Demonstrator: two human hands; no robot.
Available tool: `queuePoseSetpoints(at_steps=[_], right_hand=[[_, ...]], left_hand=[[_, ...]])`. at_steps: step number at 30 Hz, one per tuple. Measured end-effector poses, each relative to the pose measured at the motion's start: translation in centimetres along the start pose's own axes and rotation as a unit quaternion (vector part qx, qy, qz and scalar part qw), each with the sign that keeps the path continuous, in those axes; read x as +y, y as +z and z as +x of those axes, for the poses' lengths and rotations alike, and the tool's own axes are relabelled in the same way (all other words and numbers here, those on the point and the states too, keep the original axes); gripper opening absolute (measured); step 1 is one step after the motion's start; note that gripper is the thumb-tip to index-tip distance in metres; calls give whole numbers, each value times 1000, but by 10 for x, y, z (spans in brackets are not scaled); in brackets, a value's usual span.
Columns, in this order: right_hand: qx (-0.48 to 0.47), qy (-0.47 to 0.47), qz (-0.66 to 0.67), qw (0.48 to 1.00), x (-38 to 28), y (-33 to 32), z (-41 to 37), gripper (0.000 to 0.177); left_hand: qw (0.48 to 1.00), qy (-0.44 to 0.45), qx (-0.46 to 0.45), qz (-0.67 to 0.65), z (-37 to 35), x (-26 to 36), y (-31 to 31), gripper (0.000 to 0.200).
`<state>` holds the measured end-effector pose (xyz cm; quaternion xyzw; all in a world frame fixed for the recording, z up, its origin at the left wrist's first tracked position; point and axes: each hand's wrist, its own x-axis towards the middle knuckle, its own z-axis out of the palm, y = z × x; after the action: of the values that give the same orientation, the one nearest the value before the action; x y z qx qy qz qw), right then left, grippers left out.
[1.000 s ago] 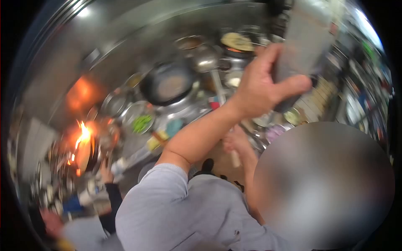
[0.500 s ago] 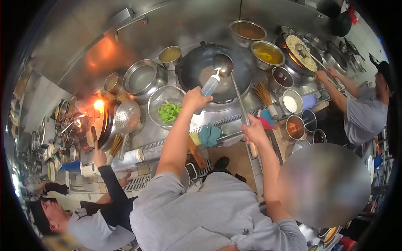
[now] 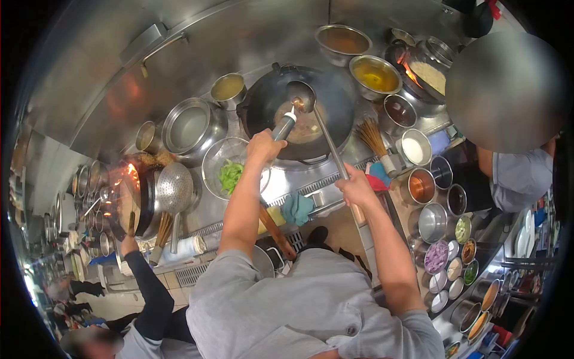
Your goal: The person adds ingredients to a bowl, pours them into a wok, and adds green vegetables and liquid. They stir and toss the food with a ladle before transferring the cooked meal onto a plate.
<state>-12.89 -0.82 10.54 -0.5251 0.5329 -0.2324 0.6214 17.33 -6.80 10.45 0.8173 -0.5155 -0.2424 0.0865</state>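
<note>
My left hand (image 3: 263,148) is closed around a squeeze bottle (image 3: 283,128), tilted with its white nozzle at the lip of a ladle (image 3: 300,93). Some brown liquid shows in the ladle's bowl. Gripping the long ladle handle is my right hand (image 3: 356,186), nearer to my body. The bowl of the ladle hangs over a large black wok (image 3: 260,99), which has a little brownish food or liquid at its bottom. Left of the bottle, a wire strainer (image 3: 209,157) holds cut green vegetables (image 3: 231,175), partly behind my left forearm.
Around the wok stand a bowl of yellow oil (image 3: 375,76), a pot of white powder (image 3: 417,147) and a bamboo brush (image 3: 373,136). A perforated skimmer (image 3: 174,186) lies to the left, near a flaming wok and a co-worker's arm (image 3: 145,287). Another person works at right.
The view has shifted, showing more ingredient tins at lower right. My hands still hold bottle and ladle, with brown liquid now visible in the ladle. Flames at the left wok look smaller.
</note>
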Motion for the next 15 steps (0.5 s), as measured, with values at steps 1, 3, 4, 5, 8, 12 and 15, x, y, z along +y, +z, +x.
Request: queuePoseSetpoints(at_steps=[1,3,4,5,8,12,15], right_hand=[[8,-5,-4,1000,5,0,8,64],[17,-25,-43,999,16,-4,25,63],[18,-40,-76,996,21,-8,34,62],[19,-56,-110,992,26,-11,45,61],[138,-220,-367,893,51,-15,77,57],[116,-82,-448,882,23,-9,68,52],[105,-92,-499,855,51,-8,74,57]], left_hand=[[1000,3,8,-17,-4,-1,-1,58],[998,9,24,-51,-15,-4,-2,56],[997,14,39,-71,-19,-7,0,56],[994,20,55,-90,-23,-10,2,56],[974,49,120,-184,-46,-12,5,56],[922,105,172,-330,-79,14,6,51],[857,261,181,-406,-109,54,6,51]])
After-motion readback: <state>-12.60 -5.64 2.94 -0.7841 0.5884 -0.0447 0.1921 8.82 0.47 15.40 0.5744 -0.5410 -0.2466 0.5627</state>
